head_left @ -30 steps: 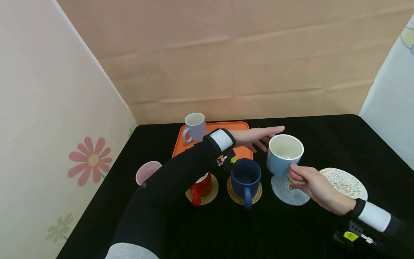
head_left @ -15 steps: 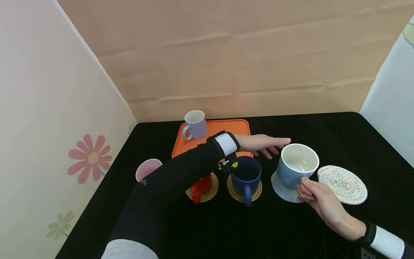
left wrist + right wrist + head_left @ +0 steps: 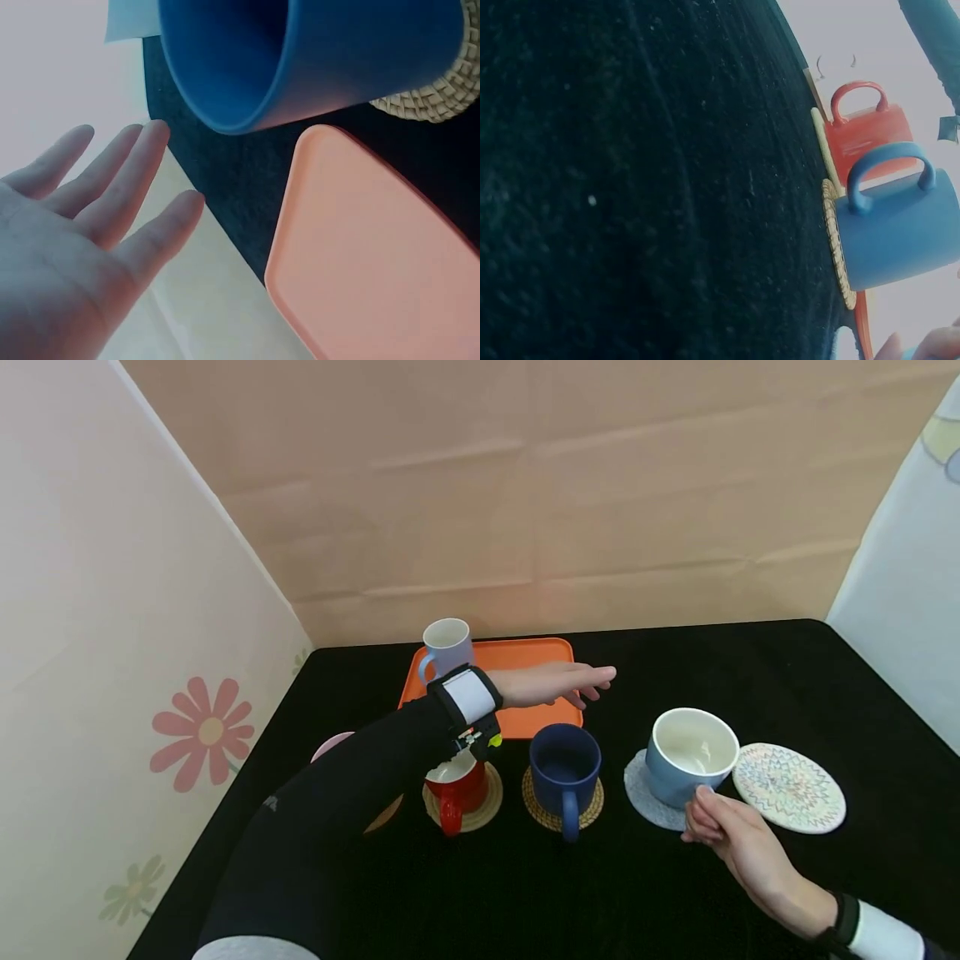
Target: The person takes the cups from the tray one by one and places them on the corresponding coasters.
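Note:
My right hand point(image 3: 742, 847) pinches the handle of a light blue mug point(image 3: 666, 777) with a cream inside. The mug stands upright over the right part of a round grey-blue coaster point(image 3: 642, 792); I cannot tell whether its base touches. My left hand point(image 3: 551, 683) reaches across above the right side of the orange tray point(image 3: 525, 652), fingers extended, holding nothing. The left wrist view shows that hand point(image 3: 97, 217) with spread fingers beside a navy mug point(image 3: 360, 60). At the right wrist view's lower corner only a few right fingers point(image 3: 934, 346) appear.
The navy mug point(image 3: 562, 781) sits on a woven coaster point(image 3: 536, 812), a red mug point(image 3: 463, 795) on a beige coaster point(image 3: 492, 797). A lavender mug point(image 3: 447, 647) stands on the tray. My left sleeve mostly hides a pink mug point(image 3: 328, 746). A patterned white coaster point(image 3: 791, 789) lies right.
The light blue mug has moved right and down with my right hand, to the grey-blue coaster. My left hand has drawn back leftward, away from the mug.

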A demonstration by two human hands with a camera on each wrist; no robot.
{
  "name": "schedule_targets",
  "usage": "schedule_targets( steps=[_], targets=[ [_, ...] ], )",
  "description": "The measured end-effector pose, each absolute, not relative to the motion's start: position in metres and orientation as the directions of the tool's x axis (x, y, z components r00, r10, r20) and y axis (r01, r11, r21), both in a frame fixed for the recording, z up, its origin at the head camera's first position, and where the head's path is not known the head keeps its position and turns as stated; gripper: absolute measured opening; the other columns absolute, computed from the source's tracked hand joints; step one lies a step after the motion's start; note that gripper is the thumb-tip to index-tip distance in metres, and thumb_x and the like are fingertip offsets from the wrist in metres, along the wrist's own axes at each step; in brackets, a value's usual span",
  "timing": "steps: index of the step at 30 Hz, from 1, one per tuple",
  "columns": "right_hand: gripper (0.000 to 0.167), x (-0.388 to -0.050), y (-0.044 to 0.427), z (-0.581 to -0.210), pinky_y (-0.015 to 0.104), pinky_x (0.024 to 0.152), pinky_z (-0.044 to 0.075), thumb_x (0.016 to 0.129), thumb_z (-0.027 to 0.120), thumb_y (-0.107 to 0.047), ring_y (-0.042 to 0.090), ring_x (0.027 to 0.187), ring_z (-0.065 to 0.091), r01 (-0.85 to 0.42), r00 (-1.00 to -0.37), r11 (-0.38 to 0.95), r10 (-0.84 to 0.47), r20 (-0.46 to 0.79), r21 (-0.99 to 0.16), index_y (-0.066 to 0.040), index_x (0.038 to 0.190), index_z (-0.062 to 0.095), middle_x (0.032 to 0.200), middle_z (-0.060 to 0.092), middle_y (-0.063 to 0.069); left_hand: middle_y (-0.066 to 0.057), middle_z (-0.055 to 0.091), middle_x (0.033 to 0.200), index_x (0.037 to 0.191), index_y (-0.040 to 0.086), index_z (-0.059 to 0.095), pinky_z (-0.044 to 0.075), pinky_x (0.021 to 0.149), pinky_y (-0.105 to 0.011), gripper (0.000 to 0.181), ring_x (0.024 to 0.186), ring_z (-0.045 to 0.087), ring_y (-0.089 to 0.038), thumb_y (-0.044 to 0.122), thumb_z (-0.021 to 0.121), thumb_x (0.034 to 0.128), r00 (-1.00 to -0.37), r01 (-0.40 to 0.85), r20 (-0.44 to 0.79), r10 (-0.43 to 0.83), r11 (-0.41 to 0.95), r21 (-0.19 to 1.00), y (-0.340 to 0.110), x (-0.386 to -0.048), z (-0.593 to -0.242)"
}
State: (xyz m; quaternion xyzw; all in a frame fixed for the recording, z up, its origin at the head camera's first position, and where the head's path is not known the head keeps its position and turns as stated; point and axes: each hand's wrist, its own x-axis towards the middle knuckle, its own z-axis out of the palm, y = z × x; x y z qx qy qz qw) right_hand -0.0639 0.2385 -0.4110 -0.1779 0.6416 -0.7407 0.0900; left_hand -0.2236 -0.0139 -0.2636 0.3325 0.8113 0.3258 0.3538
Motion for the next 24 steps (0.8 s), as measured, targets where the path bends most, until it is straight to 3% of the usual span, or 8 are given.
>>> schedule_targets(
  steps=[4, 10, 19, 24],
  targets=[
    [0.037, -0.063, 0.236, -0.412, 0.025, 0.075, 0.048, 0.108, 0.016, -0.009, 0.029, 0.065, 0.039, -0.101, -0.923, -0.162, -0.354, 0.153, -0.982, 0.000, 0.075, 0.029, 0.070, 0.029, 0.014, -0.008, 0.054, 0.137, 0.144, 0.008, 0.044, 0.038, 0.102, -0.045, 0.055, 0.117, 0.055, -0.018, 0.042, 0.026, 0.1046, -0.577, 0.318, -0.290, 0.763, 0.537, 0.781, -0.024, -0.222, -0.259],
    [0.037, -0.061, 0.232, -0.416, 0.025, 0.075, 0.048, 0.108, 0.015, -0.009, 0.031, 0.065, 0.035, -0.098, -0.922, -0.184, -0.354, 0.158, -0.978, 0.001, 0.074, 0.028, 0.069, 0.027, 0.014, -0.006, 0.055, 0.133, 0.142, 0.006, 0.047, 0.038, 0.103, -0.041, 0.054, 0.115, 0.056, -0.018, 0.042, 0.031, 0.1050, -0.634, 0.274, -0.258, 0.729, 0.524, 0.807, -0.038, -0.223, -0.260],
    [0.039, -0.058, 0.229, -0.416, 0.026, 0.075, 0.049, 0.109, 0.018, -0.013, 0.029, 0.065, 0.038, -0.051, -0.951, -0.178, -0.292, 0.103, -0.983, -0.002, 0.074, 0.033, 0.069, 0.028, 0.014, -0.015, 0.053, 0.136, 0.142, 0.003, 0.045, 0.039, 0.102, -0.036, 0.051, 0.115, 0.057, -0.022, 0.037, 0.032, 0.1062, -0.640, 0.306, -0.217, 0.737, 0.503, 0.808, -0.061, -0.221, -0.264],
    [0.041, -0.057, 0.227, -0.414, 0.026, 0.074, 0.049, 0.109, 0.020, -0.017, 0.024, 0.066, 0.044, -0.026, -0.968, -0.157, -0.241, 0.064, -0.987, -0.007, 0.073, 0.037, 0.067, 0.032, 0.011, -0.012, 0.054, 0.134, 0.140, 0.004, 0.047, 0.040, 0.102, -0.038, 0.050, 0.115, 0.056, -0.021, 0.038, 0.032, 0.1060, -0.649, 0.295, -0.221, 0.728, 0.509, 0.809, -0.065, -0.222, -0.267]
  ],
)
